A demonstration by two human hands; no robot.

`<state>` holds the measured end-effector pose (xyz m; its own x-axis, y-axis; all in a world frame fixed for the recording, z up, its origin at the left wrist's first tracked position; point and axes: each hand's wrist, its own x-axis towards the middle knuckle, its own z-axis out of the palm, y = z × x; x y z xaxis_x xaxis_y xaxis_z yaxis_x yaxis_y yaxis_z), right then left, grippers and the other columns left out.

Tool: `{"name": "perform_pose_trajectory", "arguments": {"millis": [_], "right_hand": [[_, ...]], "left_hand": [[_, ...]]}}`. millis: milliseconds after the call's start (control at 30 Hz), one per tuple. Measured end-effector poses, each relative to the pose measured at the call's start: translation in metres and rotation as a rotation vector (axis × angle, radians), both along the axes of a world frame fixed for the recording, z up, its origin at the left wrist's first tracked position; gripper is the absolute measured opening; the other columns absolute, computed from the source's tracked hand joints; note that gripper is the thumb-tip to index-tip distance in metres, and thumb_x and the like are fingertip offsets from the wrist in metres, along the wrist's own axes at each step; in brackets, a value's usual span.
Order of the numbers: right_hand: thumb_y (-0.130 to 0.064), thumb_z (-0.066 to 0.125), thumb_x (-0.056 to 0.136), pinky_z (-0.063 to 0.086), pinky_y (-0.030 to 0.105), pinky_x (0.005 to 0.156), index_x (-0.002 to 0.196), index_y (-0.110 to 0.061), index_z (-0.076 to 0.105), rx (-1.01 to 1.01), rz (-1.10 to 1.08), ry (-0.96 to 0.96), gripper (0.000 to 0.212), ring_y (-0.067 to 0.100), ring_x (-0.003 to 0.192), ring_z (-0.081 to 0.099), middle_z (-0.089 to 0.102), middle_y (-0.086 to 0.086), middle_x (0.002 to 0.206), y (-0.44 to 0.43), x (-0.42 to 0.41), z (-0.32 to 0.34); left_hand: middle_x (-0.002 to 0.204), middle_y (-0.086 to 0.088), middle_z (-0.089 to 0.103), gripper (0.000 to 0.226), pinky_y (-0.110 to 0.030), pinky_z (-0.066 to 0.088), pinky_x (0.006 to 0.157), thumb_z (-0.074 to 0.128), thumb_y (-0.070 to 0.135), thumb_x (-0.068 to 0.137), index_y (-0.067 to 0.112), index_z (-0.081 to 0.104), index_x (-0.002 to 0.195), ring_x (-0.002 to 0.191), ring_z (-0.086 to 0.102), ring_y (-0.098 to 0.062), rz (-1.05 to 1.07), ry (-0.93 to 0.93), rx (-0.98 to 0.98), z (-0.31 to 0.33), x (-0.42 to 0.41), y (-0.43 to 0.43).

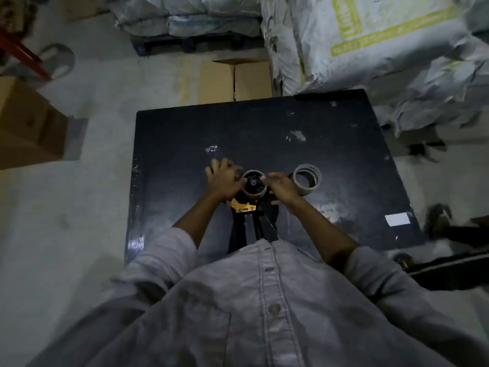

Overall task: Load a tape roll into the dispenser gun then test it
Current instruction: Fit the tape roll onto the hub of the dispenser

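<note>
A black tape dispenser gun with a yellow plate point(242, 206) stands on the dark table point(264, 123) in front of me. A tape roll point(254, 193) sits on its hub. My left hand point(225, 178) holds the roll's left side, fingers spread over a strip of clear tape. My right hand point(281, 188) grips the roll's right side and the gun's frame. A second, pale tape roll point(308, 180) lies flat just right of my right hand. The gun's handle runs toward my body and is partly hidden by my shirt.
A crumpled bit of clear tape point(211, 149) lies beyond my left hand. A white label point(397, 219) sits near the table's right edge. Cardboard boxes point(251, 79) stand past the far edge and at the left point(26, 123). Stacked sacks point(383, 41) fill the back right.
</note>
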<state>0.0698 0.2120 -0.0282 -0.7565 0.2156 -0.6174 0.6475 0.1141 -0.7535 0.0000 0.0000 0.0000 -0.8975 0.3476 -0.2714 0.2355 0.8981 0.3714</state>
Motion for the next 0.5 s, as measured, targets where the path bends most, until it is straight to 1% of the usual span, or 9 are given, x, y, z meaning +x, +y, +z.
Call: {"name": "perform_pose_trajectory", "arguments": {"millis": [100,200,267,367,433,500], "right_hand": [[-0.054,0.076,0.104,0.070,0.054,0.092,0.151,-0.027,0.062,0.022,-0.004,-0.036,0.056,0.031,0.132,0.067,0.067,0.007,0.147,0.000,-0.004,-0.003],[-0.053,0.080,0.102,0.069,0.058,0.097,0.151,-0.025,0.062,-0.014,-0.022,-0.088,0.059,0.032,0.129,0.068,0.068,0.007,0.144,0.002,-0.008,-0.017],[-0.057,0.083,0.098,0.069,0.058,0.098,0.146,-0.025,0.065,-0.018,-0.019,-0.091,0.060,0.030,0.125,0.071,0.071,0.007,0.142,0.000,-0.010,-0.026],[-0.042,0.087,0.100,0.072,0.051,0.092,0.141,-0.020,0.067,-0.032,-0.055,-0.061,0.050,0.028,0.123,0.075,0.073,0.008,0.139,-0.007,-0.008,-0.034],[-0.033,0.091,0.098,0.071,0.049,0.092,0.141,-0.018,0.068,-0.017,-0.074,-0.026,0.051,0.028,0.122,0.076,0.074,0.010,0.138,-0.010,-0.007,-0.037],[-0.026,0.092,0.098,0.071,0.048,0.094,0.141,-0.016,0.069,-0.027,-0.091,0.008,0.050,0.029,0.119,0.078,0.077,0.013,0.134,-0.012,-0.007,-0.038]], "left_hand": [[0.160,-0.003,0.045,0.049,-0.055,0.027,0.114,0.062,0.059,0.104,0.036,0.067,0.148,0.148,0.030,-0.037,-0.092,-0.029,-0.091,-0.003,-0.007,0.005],[0.165,-0.003,0.043,0.043,-0.065,0.021,0.124,0.060,0.056,0.107,0.039,0.067,0.146,0.154,0.025,-0.039,-0.121,-0.108,-0.080,-0.015,-0.011,0.004],[0.160,-0.003,0.049,0.037,-0.070,0.018,0.125,0.062,0.052,0.105,0.038,0.070,0.138,0.152,0.027,-0.038,-0.101,-0.137,-0.028,-0.023,-0.015,0.003],[0.143,-0.001,0.062,0.024,-0.074,0.010,0.126,0.062,0.046,0.103,0.036,0.069,0.124,0.150,0.034,-0.036,-0.053,-0.200,0.039,-0.030,-0.018,0.002],[0.135,-0.002,0.067,0.024,-0.075,0.006,0.126,0.058,0.047,0.099,0.037,0.064,0.121,0.150,0.036,-0.033,-0.024,-0.265,0.071,-0.031,-0.021,0.001],[0.130,-0.003,0.067,0.026,-0.074,0.008,0.126,0.056,0.045,0.096,0.036,0.062,0.119,0.147,0.039,-0.031,0.003,-0.337,0.111,-0.030,-0.023,0.001]]}}
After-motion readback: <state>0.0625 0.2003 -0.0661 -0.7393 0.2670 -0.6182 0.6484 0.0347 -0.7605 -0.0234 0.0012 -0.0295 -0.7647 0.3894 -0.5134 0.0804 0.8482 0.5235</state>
